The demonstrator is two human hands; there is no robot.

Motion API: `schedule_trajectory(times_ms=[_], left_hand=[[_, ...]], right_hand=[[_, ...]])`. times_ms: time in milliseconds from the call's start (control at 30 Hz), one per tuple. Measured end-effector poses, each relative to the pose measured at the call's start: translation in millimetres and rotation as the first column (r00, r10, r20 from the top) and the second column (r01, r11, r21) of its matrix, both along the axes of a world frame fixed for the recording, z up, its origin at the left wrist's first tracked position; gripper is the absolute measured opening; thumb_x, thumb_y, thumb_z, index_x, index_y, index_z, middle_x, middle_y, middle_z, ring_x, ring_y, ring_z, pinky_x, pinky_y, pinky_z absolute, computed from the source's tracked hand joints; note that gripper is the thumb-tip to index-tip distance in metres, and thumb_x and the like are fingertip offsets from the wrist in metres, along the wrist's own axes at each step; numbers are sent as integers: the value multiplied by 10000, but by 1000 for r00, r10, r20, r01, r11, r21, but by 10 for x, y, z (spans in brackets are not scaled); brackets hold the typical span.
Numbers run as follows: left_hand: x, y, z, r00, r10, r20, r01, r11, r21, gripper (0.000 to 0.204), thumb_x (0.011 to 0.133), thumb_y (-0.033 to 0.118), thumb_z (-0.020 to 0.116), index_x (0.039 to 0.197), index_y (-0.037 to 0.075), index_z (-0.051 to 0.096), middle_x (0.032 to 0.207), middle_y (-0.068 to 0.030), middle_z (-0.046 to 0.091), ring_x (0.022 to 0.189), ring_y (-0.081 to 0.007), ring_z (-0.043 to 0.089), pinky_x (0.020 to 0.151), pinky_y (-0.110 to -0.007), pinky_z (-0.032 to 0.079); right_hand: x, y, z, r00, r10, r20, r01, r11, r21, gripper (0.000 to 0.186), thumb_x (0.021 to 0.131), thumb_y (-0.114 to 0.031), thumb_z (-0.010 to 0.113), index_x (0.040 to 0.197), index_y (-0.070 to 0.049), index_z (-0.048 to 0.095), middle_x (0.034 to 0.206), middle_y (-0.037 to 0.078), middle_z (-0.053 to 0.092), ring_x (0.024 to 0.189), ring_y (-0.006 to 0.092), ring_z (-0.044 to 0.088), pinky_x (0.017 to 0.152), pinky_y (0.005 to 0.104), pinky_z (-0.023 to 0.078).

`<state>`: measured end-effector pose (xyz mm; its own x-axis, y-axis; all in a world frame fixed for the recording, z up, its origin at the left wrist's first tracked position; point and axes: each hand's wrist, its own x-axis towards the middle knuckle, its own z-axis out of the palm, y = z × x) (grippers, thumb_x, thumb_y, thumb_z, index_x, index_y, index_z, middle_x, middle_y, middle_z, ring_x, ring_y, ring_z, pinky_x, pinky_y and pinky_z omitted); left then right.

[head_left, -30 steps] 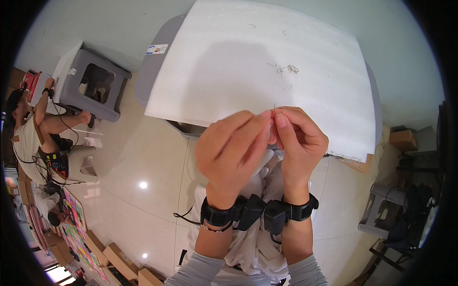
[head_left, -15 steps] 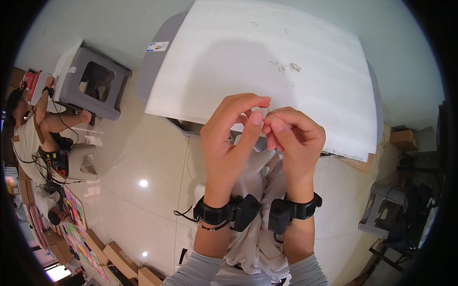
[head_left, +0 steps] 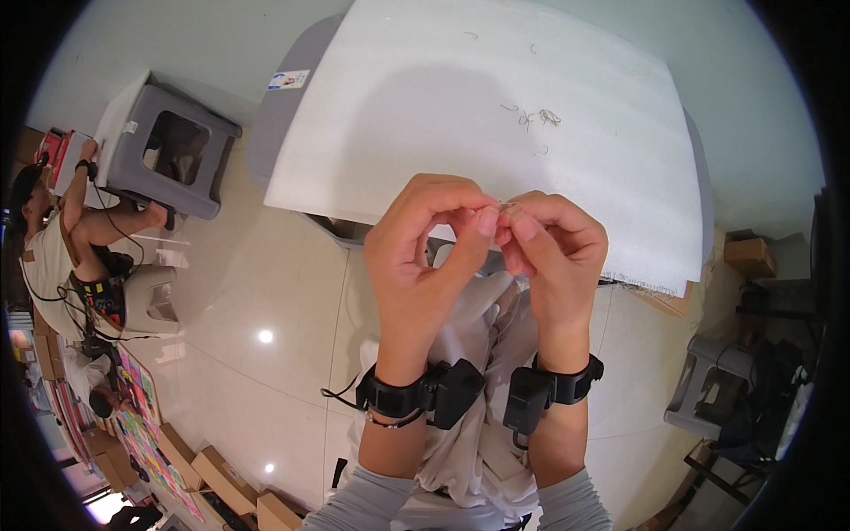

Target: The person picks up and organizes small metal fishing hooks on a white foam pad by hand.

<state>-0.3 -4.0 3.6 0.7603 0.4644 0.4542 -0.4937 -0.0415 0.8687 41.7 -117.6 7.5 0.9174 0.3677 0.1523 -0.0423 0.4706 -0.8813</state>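
Observation:
My left hand point(head_left: 425, 243) and my right hand point(head_left: 553, 248) meet fingertip to fingertip over the table's near edge. The right thumb and fingers pinch what looks like a small fish hook point(head_left: 506, 209), mostly hidden by the fingertips. My left thumb and forefinger close on a fine, pale line beside it. A faint strand seems to hang below the hands over my light trousers. Beyond the hands, a small pile of thin fish hooks point(head_left: 549, 117) lies on the white foam sheet point(head_left: 620, 195), with several loose hooks around it.
The foam sheet covers a grey table point(head_left: 292, 115). At the left, a person sits on a stool point(head_left: 152, 296) beside a grey plastic stool point(head_left: 168, 142). Cardboard boxes point(head_left: 221, 478) line the lower left. Another grey stool point(head_left: 708, 389) and a box point(head_left: 750, 257) stand at right.
My left thumb and forefinger, apart before, have closed together against the right fingertips. Both hands are slightly nearer each other. The hooks on the sheet have not moved.

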Motion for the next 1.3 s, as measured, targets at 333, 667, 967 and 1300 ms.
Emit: schedule_trajectory(times_ms=[333, 667, 967, 1300], left_hand=[[11, 1, -12, 999, 44, 10, -44, 998, 53, 115, 761, -45, 656, 857, 8, 622, 829, -53, 605, 643, -83, 524, 592, -203, 424], [-32, 8, 12, 993, 90, -76, -75, 980, 182, 119, 787, -72, 628, 888, -10, 619, 880, -75, 595, 780, -139, 568, 679, -243, 467], [20, -3, 2, 980, 199, 22, -201, 969, 145, 139, 738, -49, 683, 850, 26, 647, 825, -45, 623, 621, -78, 521, 556, -193, 421], [-10, -10, 7, 985, 175, -14, -174, 983, 61, 161, 751, -69, 674, 893, 8, 666, 866, -67, 642, 658, -84, 530, 596, -198, 427]], right_hand=[[-6, 41, -25, 999, -18, -29, 19, 999, 42, 70, 825, -17, 639, 877, 30, 636, 742, 82, 653, 561, 90, 535, 505, 200, 390], [8, 75, -50, 997, -77, -19, 78, 994, 78, 75, 816, -17, 649, 883, 14, 637, 759, 57, 651, 589, 73, 534, 517, 190, 410], [-2, 78, -39, 997, -75, -10, 76, 995, 69, 84, 805, 6, 652, 889, 6, 643, 800, 54, 648, 713, 94, 606, 521, 191, 408], [4, 65, -44, 998, -69, 1, 69, 995, 66, 88, 807, 18, 641, 895, 9, 643, 802, 53, 649, 736, 108, 628, 525, 187, 413]])
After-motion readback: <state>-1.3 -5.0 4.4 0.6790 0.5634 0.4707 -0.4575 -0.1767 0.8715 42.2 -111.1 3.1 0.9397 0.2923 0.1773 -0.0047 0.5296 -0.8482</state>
